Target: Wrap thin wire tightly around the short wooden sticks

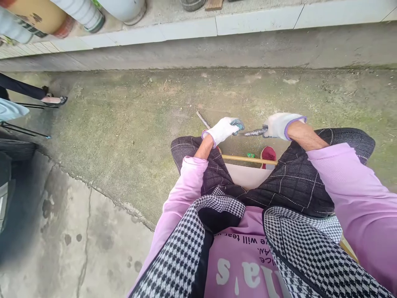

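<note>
My left hand (pixel 228 127) wears a white glove with blue-grey fingertips. Its fingers are bent closed; what they hold, if anything, is too small to make out. My right hand (pixel 279 125), gloved the same way, grips a slim tool with a silver, wrapped-looking shaft (pixel 254 132). The tool's thin dark end points left towards my left fingers; whether it touches them I cannot tell. A thin grey rod (pixel 203 119) sticks out beyond my left wrist, partly hidden by it. Both hands are above the ground between my knees.
A yellow bar (pixel 248 159) runs between my legs, near a red shoe (pixel 268 155) and a small green scrap (pixel 250 155). Ahead is a white-tiled ledge (pixel 192 28) with several pots (pixel 124 10). Another person's foot (pixel 54 100) is at the left, near thin dark legs of furniture.
</note>
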The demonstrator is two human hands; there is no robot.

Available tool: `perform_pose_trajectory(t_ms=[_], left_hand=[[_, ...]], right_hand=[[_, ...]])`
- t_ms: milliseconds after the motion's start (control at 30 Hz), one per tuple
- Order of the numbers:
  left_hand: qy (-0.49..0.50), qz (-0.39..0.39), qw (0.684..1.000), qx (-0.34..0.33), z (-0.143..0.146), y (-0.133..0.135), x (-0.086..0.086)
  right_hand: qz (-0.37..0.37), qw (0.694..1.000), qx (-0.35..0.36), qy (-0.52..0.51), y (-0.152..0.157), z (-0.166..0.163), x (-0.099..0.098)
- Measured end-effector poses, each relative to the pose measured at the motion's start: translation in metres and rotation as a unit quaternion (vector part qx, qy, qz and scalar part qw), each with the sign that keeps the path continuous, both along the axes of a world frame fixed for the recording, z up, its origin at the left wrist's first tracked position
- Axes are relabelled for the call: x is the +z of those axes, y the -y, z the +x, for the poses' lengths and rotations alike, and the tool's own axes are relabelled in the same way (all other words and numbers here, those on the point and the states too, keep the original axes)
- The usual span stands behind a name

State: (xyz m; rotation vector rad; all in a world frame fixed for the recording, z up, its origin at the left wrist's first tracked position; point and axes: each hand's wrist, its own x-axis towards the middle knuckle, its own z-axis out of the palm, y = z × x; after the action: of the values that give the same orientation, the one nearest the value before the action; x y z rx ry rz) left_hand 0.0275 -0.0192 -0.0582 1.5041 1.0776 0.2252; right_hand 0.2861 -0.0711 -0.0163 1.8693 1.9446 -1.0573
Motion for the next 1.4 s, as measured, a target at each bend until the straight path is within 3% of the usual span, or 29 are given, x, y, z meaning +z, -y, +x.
perform_pose_trajectory(t_ms=[100,167,233,300,367,467,567,633,800,967,1133,1233,1333,1400], left_hand=[[0.023,-0.039,0.999,-0.026,0.003,0.007,0.001],[0.054,-0.055,0.996,-0.039,0.003,0.012,0.005],[0.070,-0.052,0.995,-0.056,0.003,0.016,0.008],[0.065,-0.036,0.995,-0.067,0.003,0.017,0.009],[0.047,-0.012,0.996,-0.070,0.002,0.015,0.008],[0.010,0.039,0.997,-0.062,0.001,0.008,0.004],[-0.004,0.071,0.996,-0.061,-0.002,0.001,0.001],[-0.016,0.072,0.995,-0.069,-0.004,0.001,0.001],[-0.067,0.085,0.989,-0.099,-0.002,0.007,-0.005],[-0.028,0.037,0.996,-0.070,0.001,0.011,-0.005],[0.027,-0.002,0.999,-0.024,0.004,0.008,-0.003],[0.017,-0.004,0.999,0.031,0.005,0.003,0.001],[0.005,0.000,0.998,0.068,0.004,-0.001,0.008],[0.008,0.002,0.997,0.074,0.002,-0.002,0.013]], right_hand=[[0.053,0.994,-0.076,0.051,-0.019,0.009,0.008],[0.084,0.989,-0.122,0.026,-0.027,0.011,0.019],[0.097,0.974,-0.184,-0.089,-0.027,0.009,0.030],[0.084,0.937,-0.245,-0.237,-0.022,0.003,0.038],[0.041,0.907,-0.246,-0.340,-0.014,-0.002,0.043],[-0.071,0.907,-0.141,-0.390,-0.004,-0.003,0.045],[-0.170,0.923,-0.025,-0.345,0.003,-0.002,0.040],[-0.189,0.943,0.008,-0.273,0.007,-0.004,0.033],[-0.070,0.996,0.039,-0.023,0.004,-0.014,0.011],[0.019,0.997,0.000,0.070,-0.020,-0.010,0.006],[0.079,0.992,-0.100,0.016,-0.024,-0.001,0.023],[0.105,0.955,-0.234,-0.151,-0.019,0.000,0.036],[0.132,0.845,-0.356,-0.377,-0.017,0.002,0.048],[0.154,0.774,-0.375,-0.487,-0.016,0.006,0.056]])
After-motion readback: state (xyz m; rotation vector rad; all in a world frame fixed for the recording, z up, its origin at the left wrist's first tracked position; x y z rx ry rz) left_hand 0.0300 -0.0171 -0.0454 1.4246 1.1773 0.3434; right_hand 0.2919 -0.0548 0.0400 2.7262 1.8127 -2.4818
